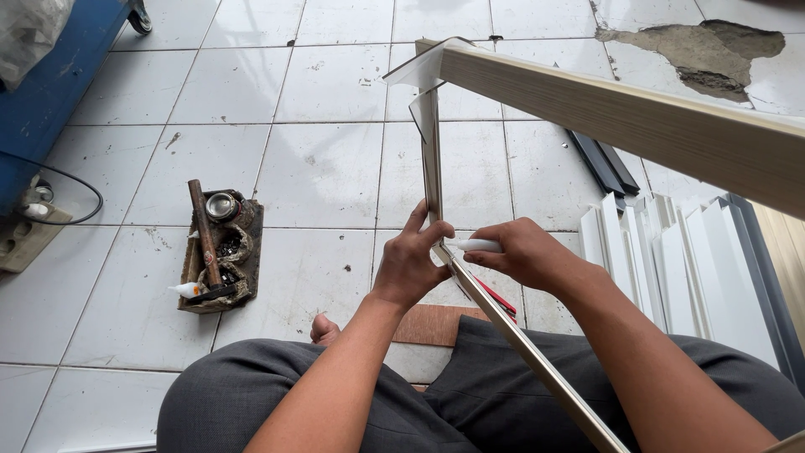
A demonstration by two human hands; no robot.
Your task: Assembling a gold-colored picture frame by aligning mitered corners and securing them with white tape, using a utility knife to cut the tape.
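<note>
from my head camera, i sit cross-legged on the white tiled floor (319,176). the floor ahead of my knees is mostly bare, giving open room to the front and left. on the right it is crowded: a stack of white profile pieces (671,260) lies close by my right arm, with dark strips (605,164) just beyond it. a broken patch of tile (696,50) shows at the far right. on the left edge sits a blue cabinet (42,92), with a power strip (21,239) and black cable beside it.

a small shallow tray (222,252) rests on the floor to my left. in it lie a hammer (204,239) with its handle pointing away from me, a small round tin (222,205) and a little white glue tube (186,290).

my left hand (411,264) is closed around a thin beige trim strip (432,168), gripping it where two lengths meet. one length runs upright away from me toward a corner joint with a wide beige board (637,122), which slants to the right edge. the other length runs down and right across my lap. my right hand (524,252) is closed on a white glue tube (474,245), its tip pointing left at the strip by my left thumb. a reddish board (436,323) lies on the floor under my hands.
</note>
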